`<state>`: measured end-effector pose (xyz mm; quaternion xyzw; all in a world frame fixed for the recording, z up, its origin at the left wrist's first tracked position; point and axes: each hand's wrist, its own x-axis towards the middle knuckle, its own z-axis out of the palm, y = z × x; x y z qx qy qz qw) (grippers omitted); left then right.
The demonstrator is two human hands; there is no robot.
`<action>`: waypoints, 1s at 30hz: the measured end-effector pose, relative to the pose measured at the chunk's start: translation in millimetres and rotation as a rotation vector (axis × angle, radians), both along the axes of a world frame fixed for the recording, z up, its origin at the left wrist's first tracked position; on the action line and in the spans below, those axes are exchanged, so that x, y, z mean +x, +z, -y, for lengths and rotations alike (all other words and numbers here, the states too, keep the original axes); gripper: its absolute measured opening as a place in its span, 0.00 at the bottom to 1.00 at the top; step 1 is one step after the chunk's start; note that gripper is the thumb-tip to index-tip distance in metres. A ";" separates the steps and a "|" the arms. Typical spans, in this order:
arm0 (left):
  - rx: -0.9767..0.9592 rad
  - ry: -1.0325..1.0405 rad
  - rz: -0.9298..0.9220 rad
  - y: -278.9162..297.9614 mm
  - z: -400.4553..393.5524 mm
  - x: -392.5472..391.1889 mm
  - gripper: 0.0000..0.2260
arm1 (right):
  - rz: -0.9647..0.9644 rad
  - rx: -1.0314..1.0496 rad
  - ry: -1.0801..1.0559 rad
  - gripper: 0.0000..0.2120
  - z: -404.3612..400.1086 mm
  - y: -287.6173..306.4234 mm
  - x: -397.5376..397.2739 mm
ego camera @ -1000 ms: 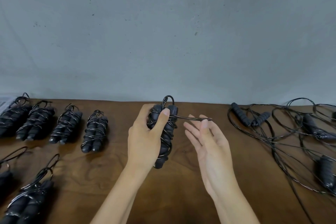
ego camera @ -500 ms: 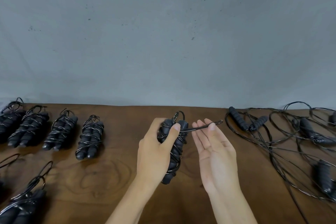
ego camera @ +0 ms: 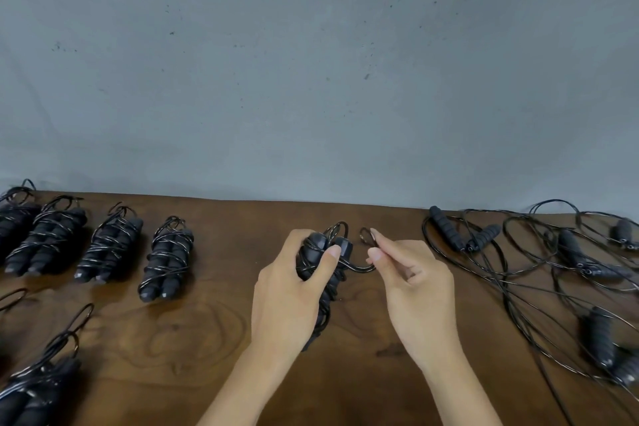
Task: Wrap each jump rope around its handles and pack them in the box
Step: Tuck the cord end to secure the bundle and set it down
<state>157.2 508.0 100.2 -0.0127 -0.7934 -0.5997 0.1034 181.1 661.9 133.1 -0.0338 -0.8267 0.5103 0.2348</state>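
Note:
My left hand [ego camera: 288, 290] grips a black jump rope bundle [ego camera: 320, 249], two handles side by side with cord wound around them, held just above the middle of the wooden table [ego camera: 214, 349]. My right hand [ego camera: 411, 284] pinches the last loop of cord [ego camera: 366, 237] between thumb and forefinger, right beside the handle tops. Several wrapped bundles [ego camera: 167, 258] lie in a row at the left. A tangle of unwrapped ropes [ego camera: 539, 263] with loose handles spreads over the right side. No box is visible.
A grey wall [ego camera: 311, 62] rises directly behind the table's far edge. More wrapped bundles [ego camera: 38, 387] lie at the near left corner. Bare wood shows between the left row and my hands.
My right hand has closed from a flat open palm into a pinch on the cord's end loop and curled it toward the handle tops. The left hand keeps its grip.

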 end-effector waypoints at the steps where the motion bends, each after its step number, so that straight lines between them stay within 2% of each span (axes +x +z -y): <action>1: -0.021 -0.002 -0.009 0.1 0.8 0.5 0.08 | 0.003 0.090 0.004 0.15 -1.1 0.9 -0.2; 7: -0.145 0.000 -0.097 -0.5 7.0 4.1 0.09 | 0.014 0.384 0.103 0.10 -4.0 11.2 -2.3; 15: -0.234 -0.111 -0.141 6.4 11.6 5.7 0.08 | -0.173 0.626 0.063 0.09 -1.0 13.1 -6.7; 17: -0.254 -0.143 -0.141 7.9 14.1 4.3 0.08 | -0.176 0.653 0.055 0.12 -1.5 15.1 -4.8; 21: -0.306 -0.198 -0.137 10.4 17.1 0.6 0.09 | -0.193 0.916 0.108 0.24 -5.0 19.3 -3.2; 23: -0.312 -0.216 -0.133 11.4 16.4 0.2 0.09 | -0.193 0.978 0.145 0.28 -7.8 23.0 -3.9; 27: -0.340 -0.259 -0.123 12.7 16.2 -1.5 0.08 | -0.097 0.974 0.242 0.36 -12.9 26.4 -3.4; 30: -0.395 -0.310 -0.118 14.9 13.4 -1.7 0.10 | -0.078 0.947 0.215 0.36 -11.6 27.6 -3.4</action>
